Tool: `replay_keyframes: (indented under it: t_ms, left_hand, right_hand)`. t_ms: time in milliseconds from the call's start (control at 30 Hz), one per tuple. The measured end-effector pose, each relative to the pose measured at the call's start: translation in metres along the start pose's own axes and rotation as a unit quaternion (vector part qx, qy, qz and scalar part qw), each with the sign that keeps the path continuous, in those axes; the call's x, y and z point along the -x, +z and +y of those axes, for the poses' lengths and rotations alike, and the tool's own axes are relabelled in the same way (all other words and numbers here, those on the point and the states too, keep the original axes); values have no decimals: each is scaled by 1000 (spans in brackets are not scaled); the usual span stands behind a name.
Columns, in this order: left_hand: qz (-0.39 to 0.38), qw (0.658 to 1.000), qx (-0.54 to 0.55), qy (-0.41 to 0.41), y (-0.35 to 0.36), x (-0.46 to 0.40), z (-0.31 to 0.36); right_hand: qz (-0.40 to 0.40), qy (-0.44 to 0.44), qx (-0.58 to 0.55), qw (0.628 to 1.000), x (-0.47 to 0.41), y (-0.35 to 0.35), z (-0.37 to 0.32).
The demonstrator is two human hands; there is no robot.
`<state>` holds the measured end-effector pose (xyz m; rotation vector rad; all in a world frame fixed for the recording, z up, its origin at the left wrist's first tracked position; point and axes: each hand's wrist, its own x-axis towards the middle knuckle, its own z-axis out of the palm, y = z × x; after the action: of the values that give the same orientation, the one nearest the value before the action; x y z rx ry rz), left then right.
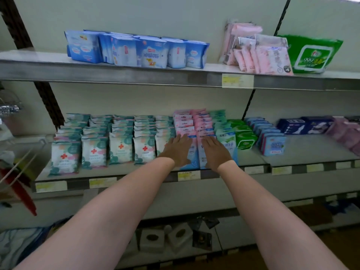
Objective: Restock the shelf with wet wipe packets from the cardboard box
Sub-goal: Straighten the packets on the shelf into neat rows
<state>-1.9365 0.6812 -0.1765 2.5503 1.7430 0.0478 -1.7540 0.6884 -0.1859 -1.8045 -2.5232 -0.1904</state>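
Note:
On the middle shelf (136, 175) stand rows of wet wipe packets. Two rows of pink and blue packets (195, 151) run back at the centre. My left hand (178, 151) lies flat with straight fingers against the front packet of the left pink row. My right hand (216, 152) presses flat on the front packet of the right pink row. To the left stand several rows of white and teal packets with a red cross (120, 149). The cardboard box is not in view.
Green and blue packets (244, 141) sit right of my hands, dark blue boxes (303, 124) farther right. The top shelf holds blue packs (136, 49), pink packs (261, 53) and a green pack (311, 54). A lower shelf holds white boxes (165, 238). A red object (21, 193) hangs at left.

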Motion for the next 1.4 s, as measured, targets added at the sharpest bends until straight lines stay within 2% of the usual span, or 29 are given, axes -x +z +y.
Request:
replay_keyframes:
  t_ms: [200, 667, 867, 933, 1033, 1267, 1400]
  left_hand:
    - [-1, 996, -59, -64, 18, -28, 25]
    - [11, 982, -75, -174, 40, -67, 36]
    - [-17, 985, -73, -155, 30, -67, 32]
    - [-21, 987, -42, -156, 19, -67, 32]
    - [34, 988, 22, -150, 3, -69, 38]
    - [52, 997, -15, -64, 7, -83, 65]
    - [22, 997, -44, -55, 16, -93, 81]
  right_hand:
    - [2, -63, 27, 998, -17, 14, 20]
    - [11, -80, -1, 997, -48, 36, 31]
    - [17, -91, -2, 996, -45, 33, 31]
    - [27, -117, 13, 993, -45, 29, 37]
    - [68, -161, 61, 983, -41, 17, 50]
    - [96, -121, 52, 987, -28, -3, 95]
    - [86, -104, 90, 987, -16, 1, 111]
